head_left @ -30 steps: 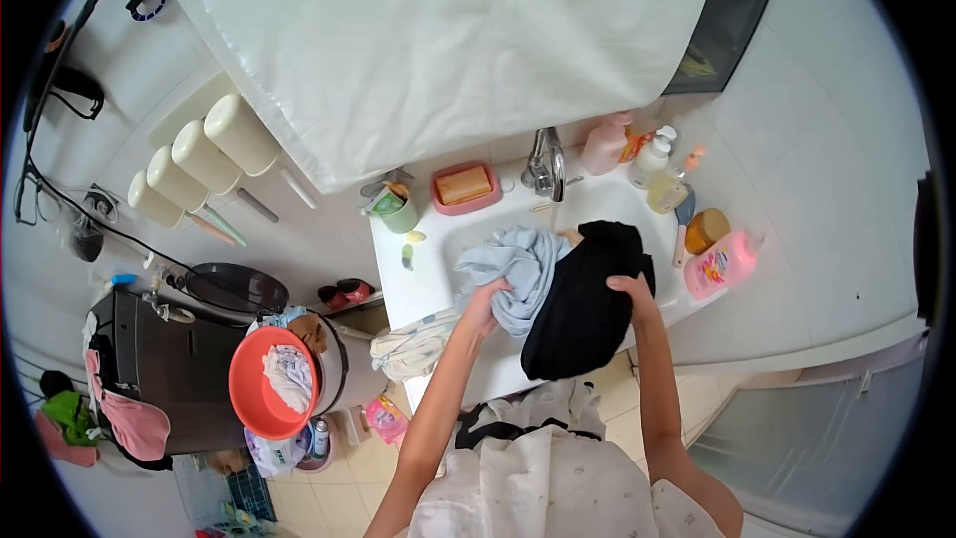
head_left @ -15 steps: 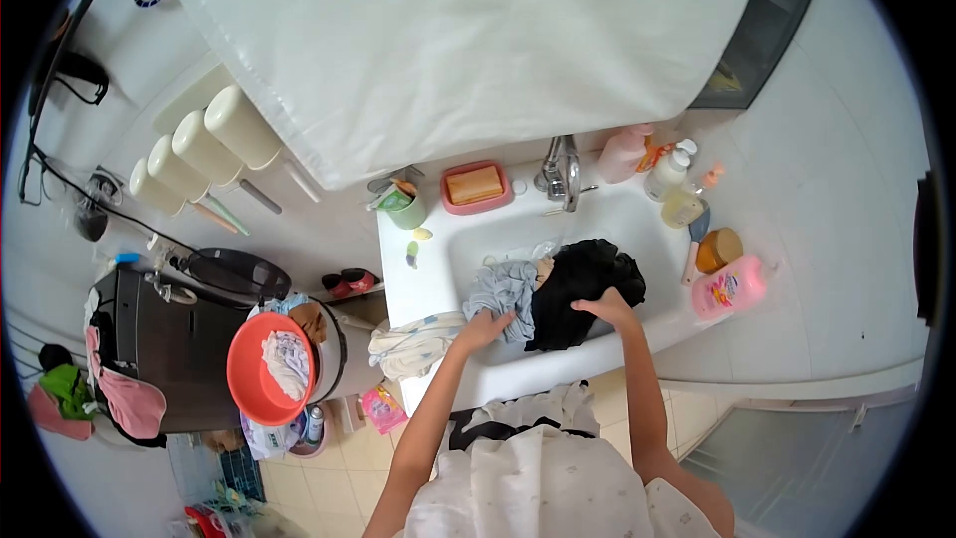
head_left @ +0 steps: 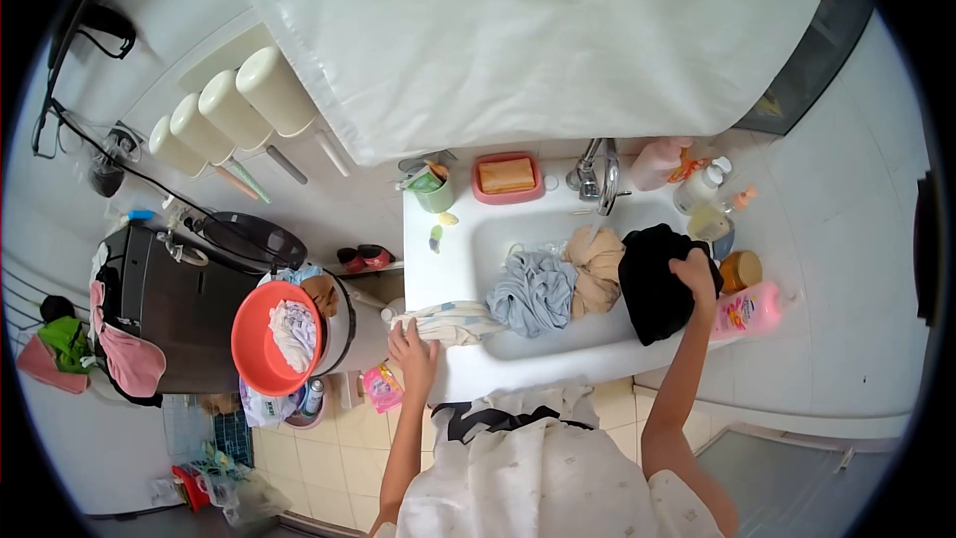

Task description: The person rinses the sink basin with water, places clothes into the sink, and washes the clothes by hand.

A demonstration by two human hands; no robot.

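Observation:
My right hand [head_left: 696, 277] grips a bunched black garment [head_left: 657, 284] at the right side of the white sink [head_left: 453, 364]. At the sink's left edge, my left hand [head_left: 413, 354] has its fingers on the end of a white striped cloth [head_left: 453, 323], the thumb a little apart. The cloth stretches over the rim towards a crumpled light blue garment [head_left: 533, 291] in the basin. Beside the blue one lies a beige garment [head_left: 595, 269], just below the faucet [head_left: 597, 179].
An orange soap bar [head_left: 506, 175] in a pink dish and a green cup [head_left: 434, 197] stand on the sink's back ledge. Several bottles, including a pink bottle [head_left: 747, 311], line the right side. On the left, a red basin [head_left: 254, 339] holds white cloth.
The black garment has moved right with my right hand, uncovering the beige garment. My left hand has left the blue garment and moved left to the striped cloth. The view has shifted slightly.

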